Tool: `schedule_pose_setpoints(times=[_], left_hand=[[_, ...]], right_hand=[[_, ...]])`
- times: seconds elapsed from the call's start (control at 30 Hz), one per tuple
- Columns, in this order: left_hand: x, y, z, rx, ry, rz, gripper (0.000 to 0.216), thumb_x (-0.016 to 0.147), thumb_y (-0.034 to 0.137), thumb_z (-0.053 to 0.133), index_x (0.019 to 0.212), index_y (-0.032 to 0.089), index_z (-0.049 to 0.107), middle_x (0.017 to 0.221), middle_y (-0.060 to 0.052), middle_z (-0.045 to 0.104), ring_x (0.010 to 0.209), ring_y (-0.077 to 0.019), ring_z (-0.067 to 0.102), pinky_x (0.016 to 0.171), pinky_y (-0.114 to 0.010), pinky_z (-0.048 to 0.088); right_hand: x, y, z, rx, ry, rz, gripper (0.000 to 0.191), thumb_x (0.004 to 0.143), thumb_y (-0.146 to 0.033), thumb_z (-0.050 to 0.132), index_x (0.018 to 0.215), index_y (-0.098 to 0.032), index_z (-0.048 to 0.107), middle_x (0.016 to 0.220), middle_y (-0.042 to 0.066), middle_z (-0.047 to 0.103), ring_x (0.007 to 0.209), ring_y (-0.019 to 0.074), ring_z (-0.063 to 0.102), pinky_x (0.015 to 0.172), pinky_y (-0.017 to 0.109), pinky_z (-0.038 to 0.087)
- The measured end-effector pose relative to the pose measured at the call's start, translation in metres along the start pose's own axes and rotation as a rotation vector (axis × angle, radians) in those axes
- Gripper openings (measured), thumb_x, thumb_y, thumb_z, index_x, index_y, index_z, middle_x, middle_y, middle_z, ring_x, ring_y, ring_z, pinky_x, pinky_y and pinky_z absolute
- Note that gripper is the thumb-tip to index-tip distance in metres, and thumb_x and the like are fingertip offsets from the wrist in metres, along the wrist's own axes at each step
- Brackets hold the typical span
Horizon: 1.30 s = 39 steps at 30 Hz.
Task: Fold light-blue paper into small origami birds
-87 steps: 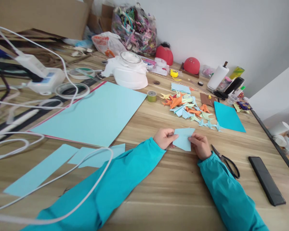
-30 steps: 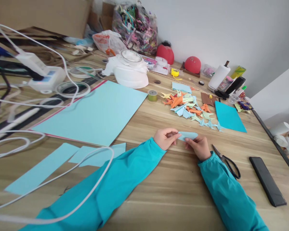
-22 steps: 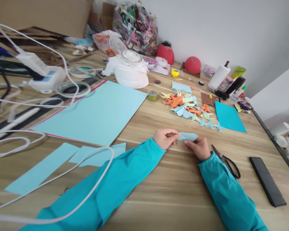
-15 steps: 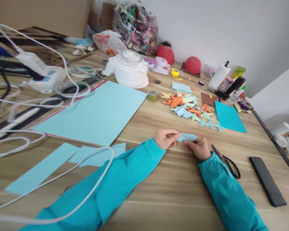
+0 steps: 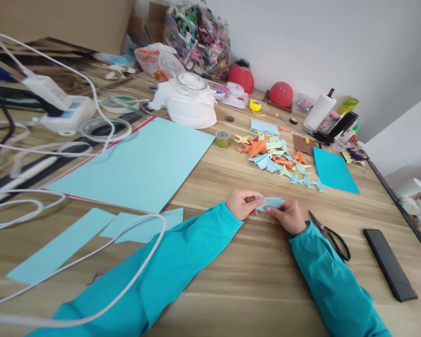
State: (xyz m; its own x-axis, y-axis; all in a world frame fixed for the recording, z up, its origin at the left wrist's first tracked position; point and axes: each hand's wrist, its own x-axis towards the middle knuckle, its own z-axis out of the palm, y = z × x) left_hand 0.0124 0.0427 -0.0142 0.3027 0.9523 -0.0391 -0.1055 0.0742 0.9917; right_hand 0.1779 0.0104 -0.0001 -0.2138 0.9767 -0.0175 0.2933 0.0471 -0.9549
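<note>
A small piece of folded light blue paper (image 5: 272,202) is stretched between my two hands above the wooden table. My left hand (image 5: 243,203) pinches its left end with thumb and fingers. On the other side, my right hand (image 5: 287,216) grips the paper's right part, thumb on the near face. Fingers cover both ends, so the exact fold cannot be made out. Beyond my hands lies a pile of folded paper birds (image 5: 266,152) in orange, pale green and light blue. Black-handled scissors (image 5: 331,236) rest beside my right sleeve.
Large light blue sheets (image 5: 136,161) lie at left, with cut paper strips (image 5: 61,245) nearer me. A white cable (image 5: 140,281) loops across my left sleeve. A black phone-like slab (image 5: 389,264) lies at right, a teal sheet (image 5: 335,171) behind, and a thread spool (image 5: 222,139) beyond my left hand.
My fingers have shifted slightly on the folded paper, my hands a little closer together. The paper is tilted a bit differently. Nothing else on the table has moved.
</note>
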Motion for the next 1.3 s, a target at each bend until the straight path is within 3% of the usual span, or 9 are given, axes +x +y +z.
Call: schedule_pose_setpoints(times=[0.2, 0.4, 0.6, 0.87, 1.1, 1.3], left_hand=[[-0.006, 0.008, 0.000, 0.128, -0.099, -0.071, 0.017, 0.065, 0.029, 0.070, 0.067, 0.012, 0.068, 0.037, 0.003, 0.053, 0.033, -0.0080, 0.050, 0.034, -0.015, 0.037], [-0.006, 0.008, -0.001, 0.105, -0.146, -0.063, 0.027, 0.071, 0.038, 0.066, 0.070, 0.011, 0.067, 0.038, 0.002, 0.054, 0.032, -0.0084, 0.050, 0.032, -0.015, 0.036], [-0.001, 0.005, 0.002, -0.117, -0.110, -0.091, 0.052, 0.046, 0.035, 0.083, 0.087, 0.011, 0.061, 0.055, 0.002, 0.063, 0.038, -0.0097, 0.055, 0.036, -0.020, 0.045], [0.002, 0.011, -0.004, -0.105, -0.012, -0.070, 0.044, 0.047, 0.039, 0.081, 0.072, 0.010, 0.060, 0.037, 0.005, 0.053, 0.031, -0.0075, 0.047, 0.033, -0.018, 0.037], [0.001, 0.010, -0.004, 0.024, -0.083, -0.060, 0.039, 0.050, 0.045, 0.078, 0.062, 0.012, 0.061, 0.031, 0.006, 0.047, 0.026, -0.0049, 0.039, 0.029, -0.016, 0.027], [0.001, 0.013, -0.004, -0.019, -0.069, -0.031, 0.042, 0.056, 0.052, 0.073, 0.064, 0.012, 0.062, 0.036, 0.003, 0.052, 0.032, -0.0071, 0.046, 0.034, -0.018, 0.035]], right_hand=[[0.001, 0.002, -0.002, -0.089, 0.098, -0.071, 0.033, 0.073, -0.047, 0.064, 0.066, -0.015, 0.065, 0.056, -0.001, 0.056, 0.050, 0.0096, 0.048, 0.046, 0.021, 0.037], [0.000, 0.001, 0.000, 0.032, 0.109, -0.036, 0.035, 0.073, -0.050, 0.063, 0.062, -0.016, 0.063, 0.055, -0.002, 0.051, 0.050, 0.0089, 0.043, 0.046, 0.022, 0.035], [0.001, 0.001, -0.001, 0.079, 0.218, -0.010, 0.040, 0.072, -0.053, 0.061, 0.060, -0.016, 0.062, 0.053, -0.002, 0.048, 0.050, 0.0087, 0.039, 0.046, 0.022, 0.033], [0.000, -0.002, -0.001, 0.005, 0.103, -0.038, 0.035, 0.072, -0.048, 0.063, 0.062, -0.015, 0.064, 0.053, -0.002, 0.053, 0.049, 0.0087, 0.042, 0.046, 0.022, 0.033], [0.000, -0.001, 0.001, -0.007, -0.009, -0.038, 0.035, 0.074, -0.050, 0.061, 0.070, -0.015, 0.065, 0.055, -0.001, 0.054, 0.048, 0.0084, 0.042, 0.044, 0.021, 0.033], [-0.001, -0.004, 0.001, -0.032, 0.073, -0.059, 0.036, 0.074, -0.050, 0.061, 0.067, -0.015, 0.065, 0.055, -0.001, 0.054, 0.048, 0.0086, 0.042, 0.045, 0.021, 0.034]])
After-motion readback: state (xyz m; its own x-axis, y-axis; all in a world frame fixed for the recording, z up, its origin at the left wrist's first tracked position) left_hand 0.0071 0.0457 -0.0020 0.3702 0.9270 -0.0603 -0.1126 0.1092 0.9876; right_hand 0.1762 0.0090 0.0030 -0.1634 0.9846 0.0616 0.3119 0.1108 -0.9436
